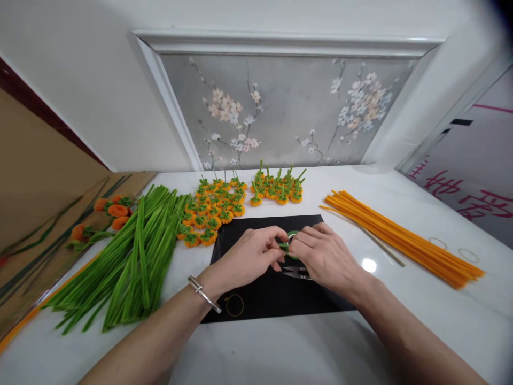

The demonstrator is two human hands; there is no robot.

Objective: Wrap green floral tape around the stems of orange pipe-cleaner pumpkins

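My left hand (254, 251) is closed in a pinch, thumb against fingers, above the black mat (264, 302). Facing it, my right hand (326, 256) has its fingers curled together. Between the fingertips shows a thin green strip (284, 246), mostly hidden, so I cannot tell whether it is tape or a pipe cleaner. Just behind the fingers lies a roll of green tape (294, 233), partly covered by the right hand. Below the fingertips, a pair of metal thread snips (295, 272) rests on the mat, its right end under my right hand.
Left of the mat lie green pipe cleaners (136, 256) and several small orange pumpkins (214, 211) with green tops. More pumpkins (282, 197) stand behind. Orange pipe cleaners (401, 235) spread at right. A rubber band (234, 305) lies on the mat; orange flowers (118, 210) lie far left.
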